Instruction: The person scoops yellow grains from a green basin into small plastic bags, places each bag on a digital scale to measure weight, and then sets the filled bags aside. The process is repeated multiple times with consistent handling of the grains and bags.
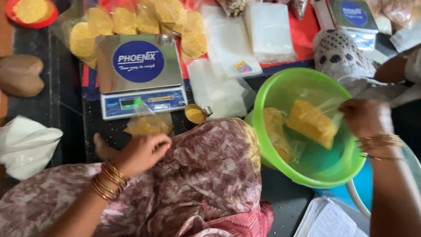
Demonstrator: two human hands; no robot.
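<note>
My lap, in patterned maroon cloth [206, 175], fills the bottom of the view. Beyond it is the dark surface [70, 109], w/ a red cloth [307, 35] over its far part.

Next biggest: green plastic tub [280, 87] at my right, tilted toward me, resting at the surface edge. Inside lies one clear packet of yellow grain [274, 131] against the left wall. A second, fuller grain bag [311, 123] hangs over the tub's middle. My right hand [364, 116] has it by the plastic top, fingers pinched shut on the bag's mouth, gold bangles [379, 142] at the wrist.

Weighing scale [140, 74] sits straight ahead, steel pan on top, blue front w/ lit green display. Behind it, a row of filled yellow packets [131, 19]. To its right, stacks of empty clear bags [228, 48].

Left edge: white crumpled bag [24, 145], red bowl of grain [30, 11] in the far corner.

My left hand [136, 151] is down by the scale's front, fingers curled closed over the edge of a small grain packet [149, 125] lying flat there; can't tell how firm the grip is. Bangles at that wrist too.

Smallest: a little steel cup [196, 114] of yellow grain, just right of the scale, btw it and the tub.

Top right, another person's arm [392, 68] and dotted sleeve, apart from my hands.
</note>
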